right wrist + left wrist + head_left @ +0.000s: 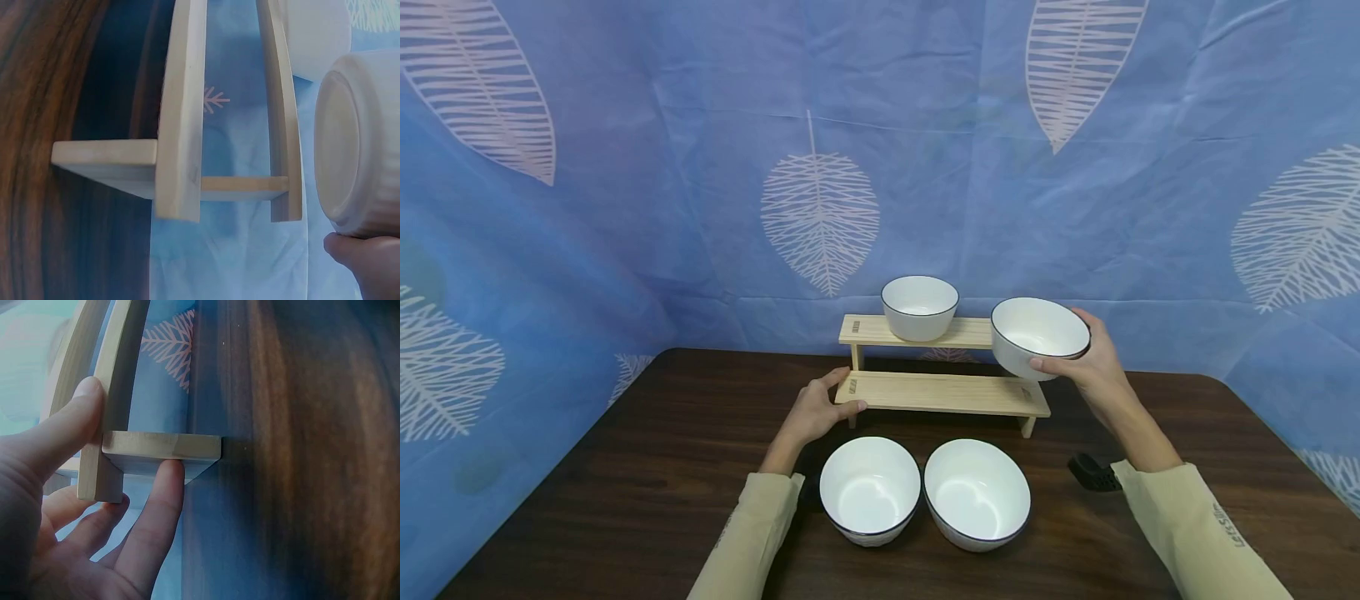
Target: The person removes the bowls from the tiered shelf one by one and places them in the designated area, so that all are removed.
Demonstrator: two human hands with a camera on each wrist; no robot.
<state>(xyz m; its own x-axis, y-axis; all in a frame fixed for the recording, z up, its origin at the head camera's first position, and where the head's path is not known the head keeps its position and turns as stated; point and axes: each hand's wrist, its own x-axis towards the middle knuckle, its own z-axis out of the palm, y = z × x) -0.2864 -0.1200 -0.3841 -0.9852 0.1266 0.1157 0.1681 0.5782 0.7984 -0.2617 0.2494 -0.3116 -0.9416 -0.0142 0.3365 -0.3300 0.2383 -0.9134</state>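
A two-tier wooden rack [943,392] stands at the back of the table. My left hand [817,410] grips the left end of its lower shelf. In the left wrist view the thumb [87,403] lies along the shelf's edge, and a finger [164,500] touches the leg. My right hand [1093,367] holds a white bowl [1037,333] with a dark rim, slightly tilted, at the right end of the upper shelf. Its round base [337,147] shows in the right wrist view, apart from the rack there. Another white bowl [920,308] sits upright on the upper shelf.
Two more white bowls, a left one [870,492] and a right one [977,496], stand side by side before the rack. A black object [1092,472] lies by the right sleeve. Behind the dark wooden table [625,483] hangs a blue leaf-patterned cloth [925,167].
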